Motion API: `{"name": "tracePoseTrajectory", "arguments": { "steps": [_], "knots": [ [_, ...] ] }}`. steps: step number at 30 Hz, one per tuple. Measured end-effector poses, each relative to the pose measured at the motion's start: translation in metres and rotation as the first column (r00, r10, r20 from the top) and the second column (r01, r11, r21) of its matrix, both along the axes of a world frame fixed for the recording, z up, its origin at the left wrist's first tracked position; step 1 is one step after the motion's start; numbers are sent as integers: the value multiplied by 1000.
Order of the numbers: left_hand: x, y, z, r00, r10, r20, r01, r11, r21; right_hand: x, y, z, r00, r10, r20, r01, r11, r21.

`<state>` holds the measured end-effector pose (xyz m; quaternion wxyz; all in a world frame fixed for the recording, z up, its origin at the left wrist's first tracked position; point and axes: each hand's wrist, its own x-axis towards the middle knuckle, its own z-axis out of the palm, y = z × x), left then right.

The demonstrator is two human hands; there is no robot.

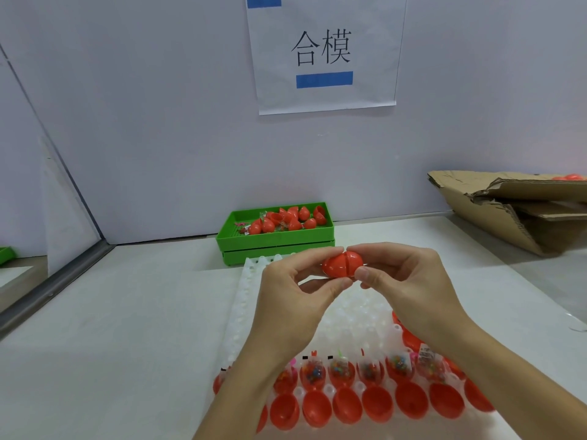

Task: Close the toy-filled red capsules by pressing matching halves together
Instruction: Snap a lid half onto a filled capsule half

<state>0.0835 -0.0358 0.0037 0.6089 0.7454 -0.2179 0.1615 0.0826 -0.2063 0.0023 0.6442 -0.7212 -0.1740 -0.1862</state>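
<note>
A red capsule (342, 264) is held above the white holder tray (244, 300), its two halves joined with a dark seam still showing between them. My left hand (295, 293) pinches its left half with thumb and fingers. My right hand (403, 281) pinches the right half the same way. On the tray's near rows stand several red halves filled with small bagged toys (370, 373), and in front of them several empty red halves (347, 406).
A green tray (276, 241) with several closed red capsules sits at the back by the wall. A torn cardboard box (521, 211) lies at the right. A paper sign (324, 52) hangs on the wall. A partition runs along the left.
</note>
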Motion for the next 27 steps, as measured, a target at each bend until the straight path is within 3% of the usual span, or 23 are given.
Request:
{"name": "tracePoseTrajectory", "arguments": {
  "steps": [10,20,27],
  "knots": [
    [2,1,-2,998,60,-21,-60,998,17,2,1,-3,998,40,-49,-39,999,22],
    [4,4,-6,979,135,151,-172,950,262,0,6,-7,1000,4,13,-3,997,-83],
    [1,-2,-7,978,79,193,-122,967,225,0,6,-6,999,-14,39,17,997,-77]
  ]
}}
